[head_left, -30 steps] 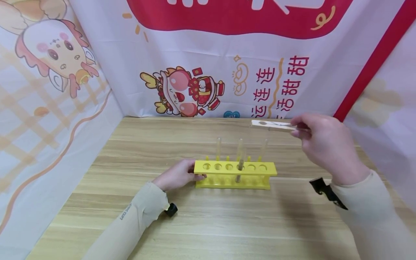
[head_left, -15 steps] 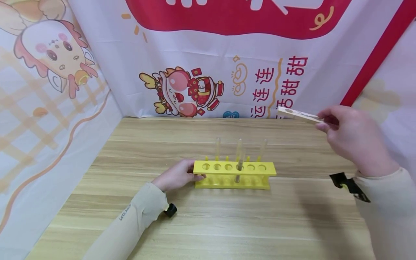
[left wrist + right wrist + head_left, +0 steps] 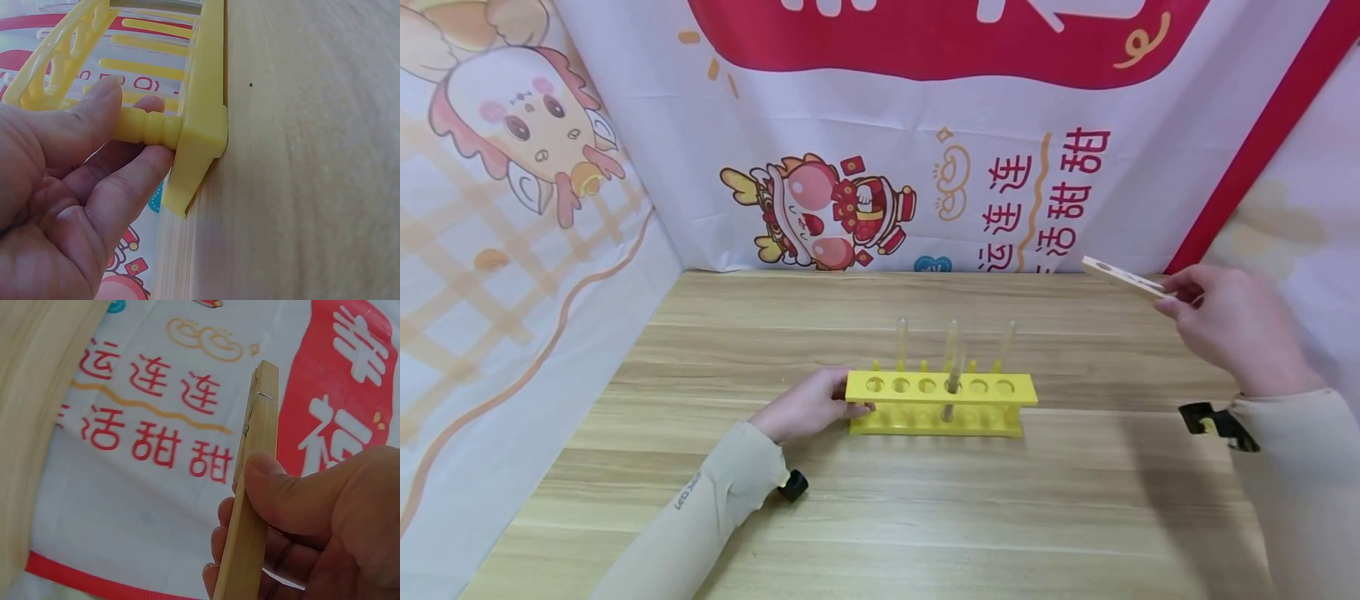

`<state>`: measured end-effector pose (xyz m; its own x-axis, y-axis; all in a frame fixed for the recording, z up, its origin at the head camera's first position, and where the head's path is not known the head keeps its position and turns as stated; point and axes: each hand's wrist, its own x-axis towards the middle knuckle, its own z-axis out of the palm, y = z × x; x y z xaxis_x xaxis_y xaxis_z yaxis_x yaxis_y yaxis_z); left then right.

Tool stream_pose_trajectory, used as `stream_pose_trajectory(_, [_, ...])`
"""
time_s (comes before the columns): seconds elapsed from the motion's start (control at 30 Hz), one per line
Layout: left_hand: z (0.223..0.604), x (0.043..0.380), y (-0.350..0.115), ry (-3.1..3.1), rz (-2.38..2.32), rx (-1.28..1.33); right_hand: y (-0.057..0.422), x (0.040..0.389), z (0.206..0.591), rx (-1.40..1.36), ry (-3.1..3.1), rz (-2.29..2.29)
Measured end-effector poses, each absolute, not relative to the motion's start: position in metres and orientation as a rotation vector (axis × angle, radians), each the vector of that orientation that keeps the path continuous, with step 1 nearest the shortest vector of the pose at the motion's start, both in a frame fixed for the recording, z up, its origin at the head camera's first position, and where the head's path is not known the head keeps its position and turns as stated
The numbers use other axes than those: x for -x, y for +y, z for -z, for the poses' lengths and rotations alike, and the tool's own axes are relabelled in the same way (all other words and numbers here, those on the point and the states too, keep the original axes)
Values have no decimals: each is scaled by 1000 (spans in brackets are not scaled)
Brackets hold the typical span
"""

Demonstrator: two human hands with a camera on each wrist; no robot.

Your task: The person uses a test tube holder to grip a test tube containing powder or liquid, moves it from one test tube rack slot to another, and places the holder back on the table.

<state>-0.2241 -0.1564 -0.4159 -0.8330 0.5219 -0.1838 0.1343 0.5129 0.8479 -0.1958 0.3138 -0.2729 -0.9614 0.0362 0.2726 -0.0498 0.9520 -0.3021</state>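
Note:
A yellow test tube rack (image 3: 940, 388) stands mid-table. My left hand (image 3: 808, 406) grips its left end; in the left wrist view the thumb and fingers wrap the rack's end post (image 3: 147, 127). One test tube (image 3: 956, 375) sits tilted in a hole of the rack. Behind, several clear tubes rise upside down over the pegs, such as a tube (image 3: 902, 342) at the left. Off to the right, my right hand (image 3: 1232, 325) holds a wooden test tube clamp (image 3: 1123, 277) above the table. The right wrist view shows the thumb pressed on the clamp's handle (image 3: 247, 531), its wire spring near the tip.
The wood-grain table (image 3: 887, 517) ends at a printed cloth backdrop (image 3: 700, 167). Another cloth wall (image 3: 460, 333) closes the left side, and one (image 3: 1300, 242) stands close behind the right hand.
My right hand has moved right with the clamp, away from the rack, and dipped slightly in the last half second. The left hand and rack stay in place.

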Motion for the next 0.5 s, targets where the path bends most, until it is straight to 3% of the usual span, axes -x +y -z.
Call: stream_pose_trajectory(0.5, [415,224,-156,2352,-1241,-535,361,214,331,-27,-2934,-529])
